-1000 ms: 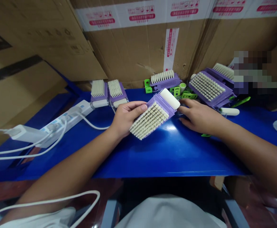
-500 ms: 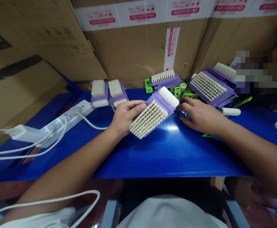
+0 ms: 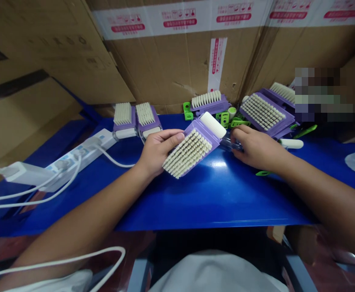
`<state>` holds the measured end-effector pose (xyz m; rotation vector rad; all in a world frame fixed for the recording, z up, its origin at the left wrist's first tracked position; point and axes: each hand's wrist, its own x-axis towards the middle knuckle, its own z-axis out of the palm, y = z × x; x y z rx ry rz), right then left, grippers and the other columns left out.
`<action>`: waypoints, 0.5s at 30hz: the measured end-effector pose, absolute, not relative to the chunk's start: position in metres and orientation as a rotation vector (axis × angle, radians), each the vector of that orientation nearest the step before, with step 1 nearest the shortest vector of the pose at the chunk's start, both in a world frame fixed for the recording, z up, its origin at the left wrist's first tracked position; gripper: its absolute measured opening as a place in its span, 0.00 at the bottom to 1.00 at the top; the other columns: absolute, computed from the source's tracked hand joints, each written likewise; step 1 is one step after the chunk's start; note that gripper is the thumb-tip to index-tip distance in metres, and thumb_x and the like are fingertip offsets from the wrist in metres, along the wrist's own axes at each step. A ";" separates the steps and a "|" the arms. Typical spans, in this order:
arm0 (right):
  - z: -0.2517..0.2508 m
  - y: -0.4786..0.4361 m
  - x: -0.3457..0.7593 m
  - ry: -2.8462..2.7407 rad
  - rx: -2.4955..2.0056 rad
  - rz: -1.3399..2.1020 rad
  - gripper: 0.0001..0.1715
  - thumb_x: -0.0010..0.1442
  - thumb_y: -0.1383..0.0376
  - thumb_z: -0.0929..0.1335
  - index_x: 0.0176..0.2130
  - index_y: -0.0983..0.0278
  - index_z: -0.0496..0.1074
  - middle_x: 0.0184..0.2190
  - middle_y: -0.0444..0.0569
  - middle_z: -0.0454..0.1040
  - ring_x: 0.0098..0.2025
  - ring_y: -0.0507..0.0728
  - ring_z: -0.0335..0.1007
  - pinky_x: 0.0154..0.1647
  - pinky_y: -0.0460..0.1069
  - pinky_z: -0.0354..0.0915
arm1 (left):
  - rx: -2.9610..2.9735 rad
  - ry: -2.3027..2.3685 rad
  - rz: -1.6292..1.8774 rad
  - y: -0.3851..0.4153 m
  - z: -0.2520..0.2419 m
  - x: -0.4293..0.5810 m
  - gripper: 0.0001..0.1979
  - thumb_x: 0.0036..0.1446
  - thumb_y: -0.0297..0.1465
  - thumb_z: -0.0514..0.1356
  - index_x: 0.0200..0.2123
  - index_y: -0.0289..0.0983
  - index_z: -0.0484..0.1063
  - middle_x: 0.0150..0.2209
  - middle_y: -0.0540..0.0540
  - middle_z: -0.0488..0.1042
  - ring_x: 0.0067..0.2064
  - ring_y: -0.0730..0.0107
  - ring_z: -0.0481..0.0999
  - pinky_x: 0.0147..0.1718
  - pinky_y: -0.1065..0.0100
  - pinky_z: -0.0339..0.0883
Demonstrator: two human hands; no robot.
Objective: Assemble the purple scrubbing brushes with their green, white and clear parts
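Holding a purple brush [image 3: 192, 146] with cream bristles in my left hand [image 3: 160, 152], I keep the fingers closed on its edge and the thumb on top, and the brush is tilted over the blue table [image 3: 214, 202]. My right hand [image 3: 258, 148] is curled closed on a clear plastic piece [image 3: 230, 142], just beside the brush's white end [image 3: 213, 125]. Behind this hand lie green plastic parts [image 3: 225, 119] and more purple brushes [image 3: 262, 111]. Two other brushes [image 3: 134, 119] stand near my left hand, a white power strip [image 3: 80, 156] lies further left, and cardboard boxes [image 3: 177, 69] stand behind the table.
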<state>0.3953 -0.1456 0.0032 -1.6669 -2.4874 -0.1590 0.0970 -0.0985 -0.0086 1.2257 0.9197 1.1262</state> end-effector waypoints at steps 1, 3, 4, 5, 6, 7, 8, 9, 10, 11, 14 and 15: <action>0.003 -0.146 0.395 -2.493 -1.659 -0.148 0.12 0.63 0.65 0.70 0.48 0.63 0.73 0.50 0.59 0.79 0.40 0.63 0.79 0.38 0.55 0.72 | 1.231 0.922 1.127 -0.098 -0.009 0.097 0.25 0.40 0.50 0.83 0.36 0.39 0.88 0.35 0.43 0.89 0.33 0.62 0.86 0.32 0.64 0.79; 0.003 -0.146 0.395 -2.522 -1.613 -0.101 0.16 0.64 0.67 0.69 0.52 0.63 0.73 0.53 0.61 0.79 0.43 0.64 0.80 0.40 0.55 0.73 | 1.234 0.926 1.132 -0.098 -0.009 0.096 0.24 0.42 0.49 0.83 0.36 0.39 0.88 0.35 0.43 0.89 0.33 0.62 0.86 0.33 0.64 0.80; 0.003 -0.146 0.395 -2.540 -1.585 -0.069 0.18 0.64 0.68 0.68 0.54 0.64 0.73 0.54 0.61 0.79 0.45 0.65 0.81 0.42 0.55 0.74 | 1.231 0.928 1.135 -0.098 -0.009 0.096 0.23 0.42 0.48 0.83 0.36 0.39 0.88 0.36 0.42 0.89 0.33 0.62 0.86 0.33 0.64 0.80; 0.003 -0.146 0.394 -2.556 -1.561 -0.036 0.20 0.64 0.69 0.68 0.56 0.65 0.72 0.55 0.62 0.79 0.48 0.66 0.81 0.45 0.56 0.75 | 1.227 0.929 1.138 -0.098 -0.010 0.096 0.23 0.42 0.48 0.82 0.36 0.39 0.88 0.36 0.42 0.89 0.32 0.62 0.85 0.33 0.64 0.80; 0.003 -0.147 0.393 -2.569 -1.551 -0.007 0.22 0.63 0.71 0.67 0.57 0.65 0.72 0.54 0.62 0.79 0.51 0.67 0.81 0.48 0.56 0.75 | 1.221 0.929 1.141 -0.098 -0.010 0.096 0.23 0.42 0.47 0.82 0.36 0.39 0.88 0.36 0.42 0.89 0.32 0.63 0.85 0.33 0.64 0.80; 0.003 -0.147 0.392 -2.577 -1.558 0.015 0.24 0.63 0.72 0.66 0.58 0.66 0.72 0.54 0.63 0.79 0.52 0.67 0.81 0.49 0.56 0.76 | 1.217 0.929 1.143 -0.098 -0.010 0.097 0.22 0.43 0.47 0.82 0.36 0.39 0.88 0.36 0.42 0.89 0.32 0.63 0.85 0.33 0.64 0.80; 0.003 -0.147 0.391 -2.582 -1.579 0.029 0.26 0.62 0.73 0.66 0.59 0.67 0.72 0.53 0.62 0.79 0.51 0.68 0.81 0.50 0.57 0.76 | 1.215 0.928 1.141 -0.098 -0.010 0.097 0.22 0.43 0.46 0.82 0.36 0.39 0.88 0.36 0.43 0.89 0.32 0.63 0.85 0.33 0.64 0.79; 0.003 -0.147 0.390 -2.585 -1.608 0.035 0.28 0.61 0.74 0.66 0.59 0.67 0.72 0.52 0.62 0.79 0.50 0.68 0.81 0.49 0.57 0.76 | 1.214 0.926 1.139 -0.098 -0.010 0.097 0.21 0.44 0.46 0.82 0.36 0.39 0.88 0.35 0.43 0.88 0.32 0.64 0.85 0.33 0.64 0.79; 0.003 -0.148 0.389 -2.587 -1.639 0.033 0.30 0.60 0.74 0.66 0.61 0.68 0.71 0.52 0.62 0.78 0.49 0.68 0.81 0.48 0.57 0.76 | 1.215 0.922 1.137 -0.098 -0.010 0.097 0.21 0.44 0.45 0.82 0.36 0.39 0.88 0.35 0.43 0.88 0.32 0.64 0.85 0.32 0.65 0.79; 0.003 -0.148 0.388 -2.585 -1.667 0.020 0.31 0.59 0.74 0.66 0.62 0.68 0.70 0.53 0.63 0.78 0.48 0.68 0.81 0.46 0.57 0.75 | 1.215 0.916 1.135 -0.098 -0.010 0.097 0.20 0.45 0.45 0.82 0.36 0.39 0.88 0.35 0.43 0.88 0.32 0.64 0.85 0.32 0.65 0.79; 0.003 -0.150 0.386 -2.552 -1.736 -0.108 0.35 0.61 0.73 0.65 0.66 0.69 0.68 0.52 0.63 0.78 0.44 0.68 0.80 0.41 0.58 0.73 | 1.207 0.901 1.132 -0.099 -0.010 0.097 0.21 0.45 0.47 0.82 0.36 0.39 0.88 0.35 0.44 0.88 0.30 0.66 0.84 0.31 0.66 0.77; 0.003 -0.151 0.385 -2.529 -1.751 -0.170 0.34 0.62 0.72 0.65 0.67 0.69 0.68 0.51 0.63 0.78 0.43 0.68 0.80 0.40 0.57 0.72 | 1.205 0.901 1.128 -0.099 -0.010 0.096 0.22 0.45 0.47 0.82 0.36 0.39 0.88 0.35 0.44 0.88 0.30 0.66 0.84 0.30 0.66 0.77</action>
